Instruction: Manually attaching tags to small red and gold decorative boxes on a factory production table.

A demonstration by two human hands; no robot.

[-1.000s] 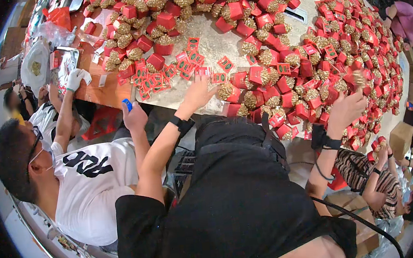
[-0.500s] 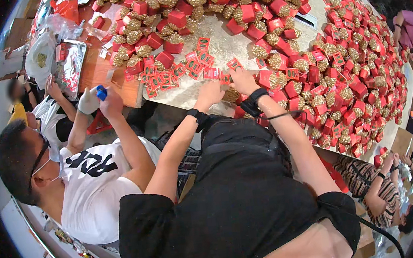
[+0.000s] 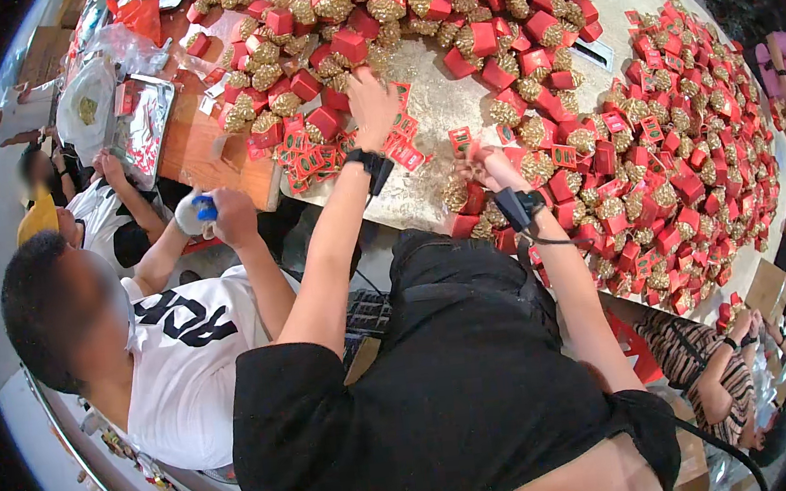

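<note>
My left hand [image 3: 372, 110] reaches over the table to the near edge of the far heap, fingers stretched out toward the red-and-gold ornaments [image 3: 349, 45]; whether they touch one is hard to see. My right hand [image 3: 496, 167] is closed at the table's near side, its fingertips pinching the lower edge of a small red card [image 3: 461, 138] with a dark oval on it. Below those fingers lies a gold, bumpy ornament [image 3: 454, 196]. Loose red cards [image 3: 305, 155] lie scattered in a pile left of my left wrist, and more lie just right of it.
A second large heap of red-and-gold ornaments [image 3: 660, 172] covers the table's right side. At left, a co-worker in a white shirt [image 3: 186, 360] holds a small blue object [image 3: 206, 208]. Beyond are a metal tray [image 3: 158, 102] and plastic bags. Other people stand at right. A cable runs from my right wrist.
My left hand has moved away from beside the right hand, up to the far heap. My right hand has shifted slightly right and nearer me. The co-worker's head has turned.
</note>
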